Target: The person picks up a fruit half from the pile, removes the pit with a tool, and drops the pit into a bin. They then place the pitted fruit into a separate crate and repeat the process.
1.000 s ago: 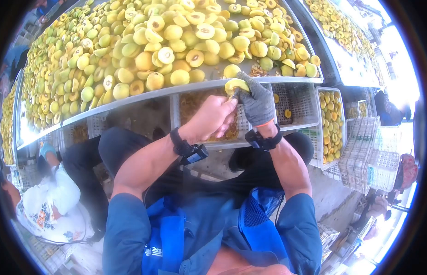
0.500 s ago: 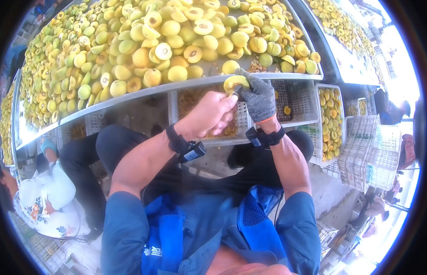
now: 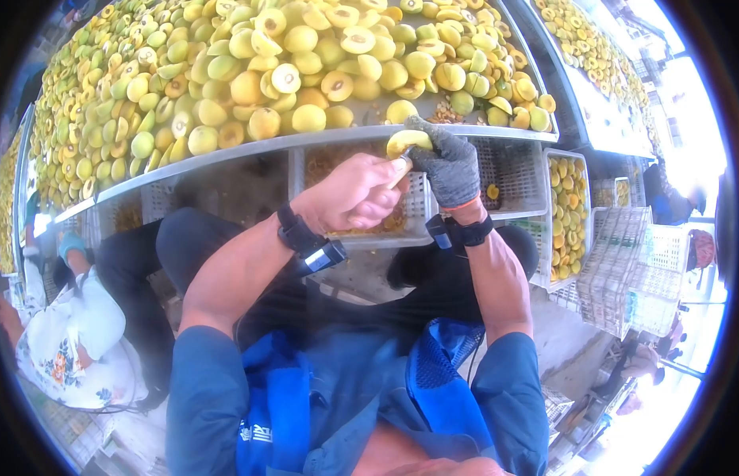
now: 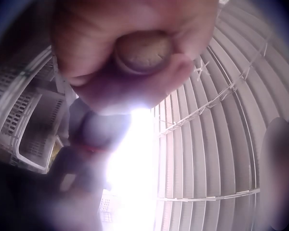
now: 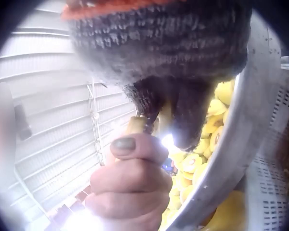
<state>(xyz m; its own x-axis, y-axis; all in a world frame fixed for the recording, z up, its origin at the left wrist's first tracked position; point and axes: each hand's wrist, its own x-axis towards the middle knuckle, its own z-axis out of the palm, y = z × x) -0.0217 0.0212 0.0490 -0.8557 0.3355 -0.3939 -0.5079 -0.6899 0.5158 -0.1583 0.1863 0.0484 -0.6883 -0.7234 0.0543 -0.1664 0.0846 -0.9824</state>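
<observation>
My bare left hand [image 3: 347, 193] grips a wooden-handled tool [image 3: 399, 168], fist curled round the handle. The round butt of its handle [image 4: 143, 53] shows out of the fist in the left wrist view. My right hand [image 3: 449, 168], in a dark grey knitted glove, holds a yellow peach half [image 3: 403, 143] between thumb and fingers. The tool's front end meets the fruit, where the gloved fingers hide its tip. Both hands are just off the near edge of a metal table [image 3: 250, 151] heaped with peach halves [image 3: 302, 87].
Below the table edge stand plastic crates [image 3: 417, 210], one with scraps inside. A crate of peach halves [image 3: 568, 214] is at the right, beside stacked white crates [image 3: 619, 262]. Another person [image 3: 76, 341] sits at the left, close to my knee.
My left fist has turned and shifted slightly at the fruit, showing more of the handle. The right hand keeps hold of the peach half in nearly the same place.
</observation>
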